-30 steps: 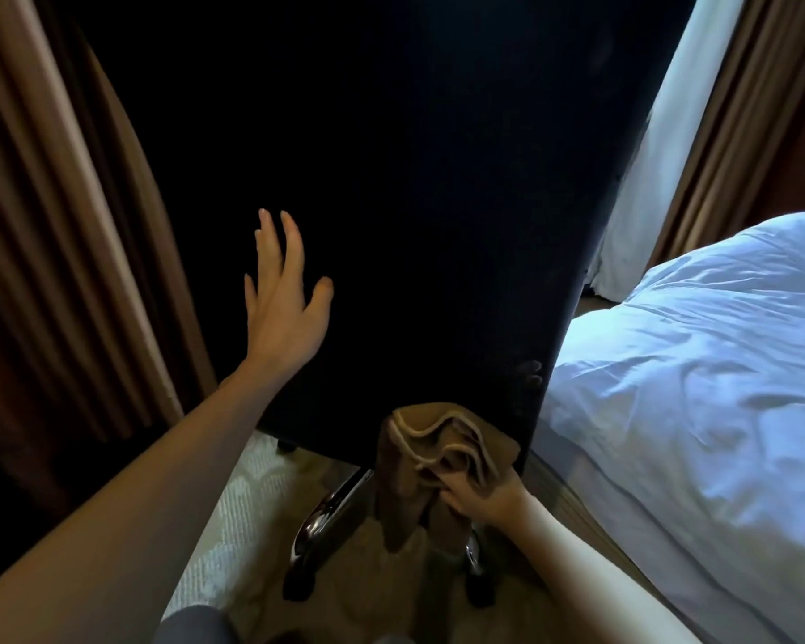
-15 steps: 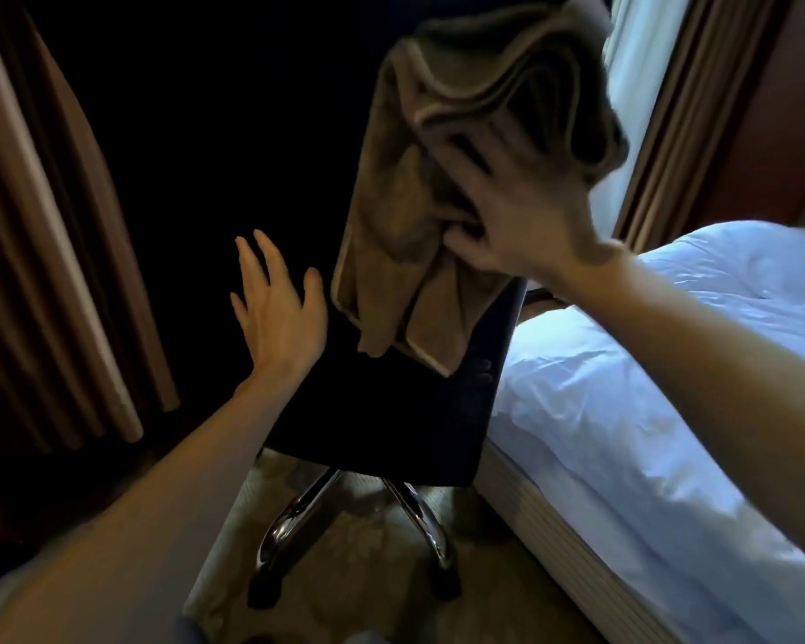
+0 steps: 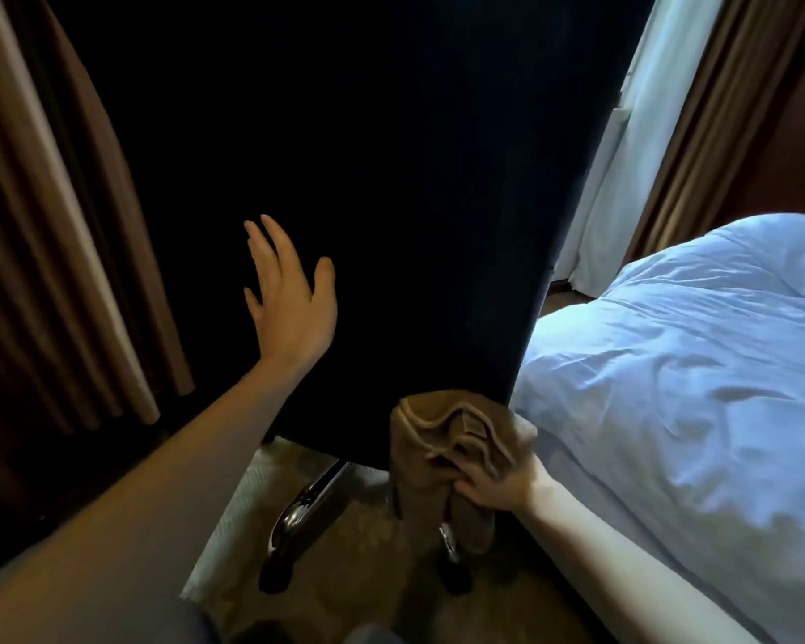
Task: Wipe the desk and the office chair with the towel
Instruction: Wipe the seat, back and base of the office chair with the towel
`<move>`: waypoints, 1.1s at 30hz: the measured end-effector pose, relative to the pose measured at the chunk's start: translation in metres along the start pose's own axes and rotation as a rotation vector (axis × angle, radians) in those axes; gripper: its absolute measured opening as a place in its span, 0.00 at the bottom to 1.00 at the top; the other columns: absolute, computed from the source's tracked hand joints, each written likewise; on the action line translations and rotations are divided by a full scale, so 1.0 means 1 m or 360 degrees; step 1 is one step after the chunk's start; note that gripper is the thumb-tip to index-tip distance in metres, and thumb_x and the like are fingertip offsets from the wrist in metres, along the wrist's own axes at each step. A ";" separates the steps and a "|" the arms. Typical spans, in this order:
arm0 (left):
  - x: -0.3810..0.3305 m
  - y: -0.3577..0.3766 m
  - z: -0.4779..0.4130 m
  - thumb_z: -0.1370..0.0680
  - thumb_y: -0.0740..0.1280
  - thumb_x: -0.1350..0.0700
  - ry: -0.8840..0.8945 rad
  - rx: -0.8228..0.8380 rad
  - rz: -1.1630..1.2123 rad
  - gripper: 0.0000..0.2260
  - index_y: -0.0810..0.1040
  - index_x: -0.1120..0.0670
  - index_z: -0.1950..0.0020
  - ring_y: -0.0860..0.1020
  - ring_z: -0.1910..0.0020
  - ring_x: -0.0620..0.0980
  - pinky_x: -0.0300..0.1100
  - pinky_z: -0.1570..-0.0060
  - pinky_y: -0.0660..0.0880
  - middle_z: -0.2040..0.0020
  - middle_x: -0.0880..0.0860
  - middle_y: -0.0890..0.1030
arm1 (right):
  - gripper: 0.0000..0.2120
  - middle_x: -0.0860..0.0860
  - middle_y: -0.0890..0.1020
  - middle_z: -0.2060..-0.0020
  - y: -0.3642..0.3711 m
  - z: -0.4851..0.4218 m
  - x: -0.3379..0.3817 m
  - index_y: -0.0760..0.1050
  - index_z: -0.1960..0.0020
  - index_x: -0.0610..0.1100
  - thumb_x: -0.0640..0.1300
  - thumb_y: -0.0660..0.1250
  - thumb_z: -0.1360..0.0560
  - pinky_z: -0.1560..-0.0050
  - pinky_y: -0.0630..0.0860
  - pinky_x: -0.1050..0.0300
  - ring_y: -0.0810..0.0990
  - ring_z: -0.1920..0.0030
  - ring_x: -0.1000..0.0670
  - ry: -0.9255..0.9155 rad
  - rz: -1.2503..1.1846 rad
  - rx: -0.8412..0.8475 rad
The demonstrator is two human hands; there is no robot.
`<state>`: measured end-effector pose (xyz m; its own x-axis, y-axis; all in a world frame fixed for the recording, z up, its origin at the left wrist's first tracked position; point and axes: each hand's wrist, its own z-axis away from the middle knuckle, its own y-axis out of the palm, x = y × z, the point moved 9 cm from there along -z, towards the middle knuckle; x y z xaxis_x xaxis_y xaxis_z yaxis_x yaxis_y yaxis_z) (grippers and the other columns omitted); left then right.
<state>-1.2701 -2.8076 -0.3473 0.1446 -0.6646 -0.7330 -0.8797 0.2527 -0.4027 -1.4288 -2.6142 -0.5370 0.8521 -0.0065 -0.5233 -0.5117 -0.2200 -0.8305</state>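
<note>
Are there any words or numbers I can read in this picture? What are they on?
No text can be read here.
Towel: a small pale patch near its top fold looks like a sewn tag, but it is too blurred to read.
Chair back, bed, curtain: no writing shows.

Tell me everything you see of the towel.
The towel is brown cloth with a paler hemmed edge and a small sewn label, bunched into folds. The right hand grips it from below. Its top seems to lie against the lower corner of the black chair back, and a loose end hangs down.
</note>
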 end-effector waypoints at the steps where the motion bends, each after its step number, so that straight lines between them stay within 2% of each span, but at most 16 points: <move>1: 0.000 0.001 -0.001 0.12 0.52 0.49 -0.0006 0.0003 0.0015 0.31 0.37 0.53 0.16 0.41 0.17 0.51 0.62 0.20 0.42 0.16 0.51 0.35 | 0.24 0.45 0.87 0.48 -0.001 0.001 -0.003 0.87 0.44 0.48 0.56 0.75 0.37 0.46 0.83 0.42 0.87 0.48 0.41 -0.0048 -0.0004 0.0003; 4: -0.006 0.004 -0.001 0.12 0.52 0.48 -0.0019 -0.0020 0.0023 0.31 0.36 0.54 0.16 0.40 0.17 0.52 0.62 0.20 0.43 0.16 0.52 0.35 | 0.26 0.45 0.85 0.41 -0.040 -0.007 -0.028 0.83 0.35 0.50 0.58 0.69 0.31 0.40 0.80 0.39 0.84 0.40 0.39 -0.0010 0.0044 -0.0147; 6: -0.006 0.004 -0.001 0.12 0.51 0.47 -0.0058 -0.0051 0.0010 0.31 0.36 0.53 0.16 0.40 0.17 0.52 0.62 0.20 0.43 0.16 0.51 0.35 | 0.32 0.42 0.82 0.36 -0.087 -0.019 -0.057 0.81 0.32 0.49 0.58 0.75 0.33 0.33 0.72 0.42 0.77 0.34 0.39 0.0091 0.0081 -0.0357; 8: -0.004 0.004 -0.004 0.13 0.50 0.44 -0.0086 -0.0099 -0.0036 0.31 0.36 0.51 0.16 0.40 0.17 0.50 0.61 0.20 0.43 0.17 0.50 0.34 | 0.37 0.37 0.79 0.34 -0.151 -0.033 -0.092 0.78 0.30 0.45 0.56 0.80 0.36 0.31 0.64 0.43 0.69 0.33 0.37 0.0167 0.0118 -0.0604; 9: -0.002 0.004 -0.004 0.13 0.49 0.42 -0.0117 -0.0113 -0.0053 0.32 0.36 0.50 0.16 0.40 0.17 0.50 0.61 0.20 0.43 0.17 0.49 0.34 | 0.39 0.36 0.78 0.34 -0.186 -0.039 -0.109 0.78 0.30 0.43 0.56 0.82 0.37 0.31 0.65 0.41 0.69 0.33 0.35 0.0191 0.0152 -0.0719; 11: 0.002 0.004 -0.004 0.14 0.48 0.40 -0.0154 -0.0114 -0.0067 0.32 0.35 0.48 0.17 0.40 0.17 0.49 0.61 0.20 0.44 0.17 0.48 0.34 | 0.38 0.33 0.80 0.36 -0.254 -0.049 -0.135 0.79 0.32 0.39 0.55 0.82 0.36 0.36 0.74 0.35 0.76 0.34 0.30 0.0219 0.0252 -0.0823; 14: 0.006 0.006 -0.007 0.15 0.48 0.38 -0.0175 -0.0111 -0.0080 0.33 0.35 0.48 0.17 0.40 0.17 0.49 0.62 0.20 0.45 0.17 0.47 0.34 | 0.35 0.31 0.76 0.32 -0.329 -0.061 -0.157 0.74 0.27 0.38 0.56 0.70 0.28 0.40 0.75 0.27 0.74 0.33 0.25 0.0150 0.0467 -0.0866; 18: 0.012 0.007 -0.010 0.14 0.48 0.38 -0.0179 -0.0101 -0.0068 0.33 0.34 0.48 0.17 0.40 0.17 0.49 0.62 0.20 0.46 0.17 0.46 0.33 | 0.33 0.36 0.74 0.28 -0.369 -0.075 -0.164 0.72 0.24 0.42 0.55 0.65 0.25 0.40 0.77 0.31 0.72 0.29 0.29 0.0130 0.0502 -0.0997; 22: 0.011 0.002 -0.012 0.14 0.50 0.41 -0.0202 -0.0135 -0.0085 0.32 0.36 0.50 0.16 0.42 0.16 0.51 0.63 0.21 0.47 0.16 0.49 0.35 | 0.33 0.35 0.78 0.33 -0.311 -0.082 -0.141 0.75 0.27 0.39 0.55 0.65 0.28 0.34 0.73 0.33 0.74 0.32 0.28 0.0247 0.0386 -0.1000; 25: 0.008 -0.001 -0.009 0.13 0.50 0.44 -0.0150 -0.0126 -0.0084 0.32 0.37 0.52 0.16 0.43 0.16 0.51 0.63 0.21 0.48 0.16 0.51 0.36 | 0.32 0.36 0.80 0.35 -0.226 -0.081 -0.105 0.79 0.31 0.40 0.58 0.63 0.28 0.30 0.69 0.42 0.72 0.32 0.35 0.0299 0.0205 -0.0848; 26: 0.008 -0.002 -0.007 0.13 0.50 0.45 -0.0124 -0.0114 -0.0077 0.31 0.37 0.53 0.16 0.43 0.16 0.52 0.62 0.21 0.48 0.16 0.51 0.36 | 0.31 0.38 0.81 0.36 -0.193 -0.078 -0.091 0.80 0.32 0.42 0.58 0.64 0.28 0.31 0.71 0.43 0.75 0.33 0.37 0.0335 0.0173 -0.0723; 28: 0.010 -0.003 -0.005 0.13 0.51 0.45 -0.0068 -0.0113 -0.0057 0.31 0.38 0.53 0.16 0.44 0.16 0.53 0.63 0.21 0.50 0.16 0.51 0.36 | 0.26 0.42 0.85 0.40 -0.132 -0.071 -0.061 0.83 0.35 0.47 0.60 0.66 0.27 0.39 0.80 0.40 0.83 0.39 0.37 0.0388 0.0200 -0.0549; 29: 0.012 -0.003 -0.005 0.13 0.51 0.46 -0.0040 -0.0116 -0.0039 0.31 0.38 0.53 0.16 0.45 0.16 0.53 0.63 0.21 0.50 0.16 0.50 0.37 | 0.24 0.42 0.85 0.42 -0.104 -0.068 -0.046 0.83 0.36 0.48 0.60 0.62 0.24 0.40 0.80 0.38 0.83 0.41 0.36 0.0376 0.0210 -0.0478; 31: 0.017 -0.006 -0.006 0.12 0.52 0.46 0.0030 -0.0122 -0.0012 0.30 0.38 0.51 0.16 0.45 0.16 0.53 0.63 0.21 0.49 0.16 0.49 0.37 | 0.27 0.41 0.83 0.41 -0.049 -0.066 -0.018 0.76 0.30 0.43 0.57 0.49 0.16 0.27 0.66 0.41 0.77 0.39 0.35 0.0316 0.0159 -0.0229; 32: 0.021 -0.005 -0.005 0.12 0.52 0.45 0.0071 -0.0117 -0.0009 0.30 0.39 0.48 0.16 0.45 0.16 0.52 0.63 0.20 0.46 0.16 0.47 0.37 | 0.29 0.45 0.81 0.38 -0.021 -0.063 -0.011 0.73 0.28 0.43 0.58 0.44 0.14 0.22 0.57 0.48 0.72 0.36 0.41 0.0342 -0.0003 0.0049; 33: 0.028 -0.008 -0.004 0.12 0.52 0.44 0.0098 -0.0122 -0.0031 0.29 0.40 0.45 0.16 0.45 0.16 0.50 0.60 0.19 0.44 0.16 0.46 0.38 | 0.30 0.54 0.78 0.36 0.005 -0.055 0.001 0.73 0.28 0.50 0.63 0.42 0.15 0.21 0.49 0.59 0.67 0.34 0.49 0.0289 -0.0199 0.0310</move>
<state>-1.2610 -2.8310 -0.3625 0.1358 -0.7114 -0.6895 -0.9096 0.1863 -0.3714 -1.4244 -2.6692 -0.5316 0.9067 -0.1694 -0.3863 -0.3978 -0.0391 -0.9166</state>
